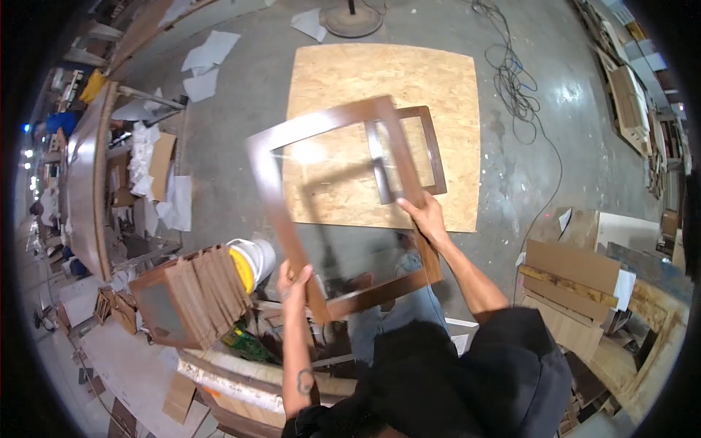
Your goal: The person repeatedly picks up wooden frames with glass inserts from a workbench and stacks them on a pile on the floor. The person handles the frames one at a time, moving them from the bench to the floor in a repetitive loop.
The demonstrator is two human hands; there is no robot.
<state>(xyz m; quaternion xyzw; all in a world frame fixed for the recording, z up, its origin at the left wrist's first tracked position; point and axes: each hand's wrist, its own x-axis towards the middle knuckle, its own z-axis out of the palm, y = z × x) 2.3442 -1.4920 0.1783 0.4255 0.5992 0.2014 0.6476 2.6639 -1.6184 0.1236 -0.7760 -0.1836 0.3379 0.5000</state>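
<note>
A large brown wooden frame (405, 150) is held up tilted in front of me, above the floor and a board. On its left side rail, near the lower corner, my left hand (293, 283) is closed. My right hand (427, 217) grips the right side rail, thumb on the upper face. Glare shows inside the opening, but I cannot tell whether it holds glass. Behind the raised frame, a smaller dark brown frame (436, 157) lies on the right part of the wood-chip board (328, 73); its left part is overlapped by the held one.
Left of me, a stack of wooden frames (208, 296) stands beside a white bucket (259, 259) with yellow on it. Tangled cable (515, 91) lies on the floor at right. Cardboard and wood pieces (562, 270) sit at lower right; a round metal base (352, 22) stands beyond the board.
</note>
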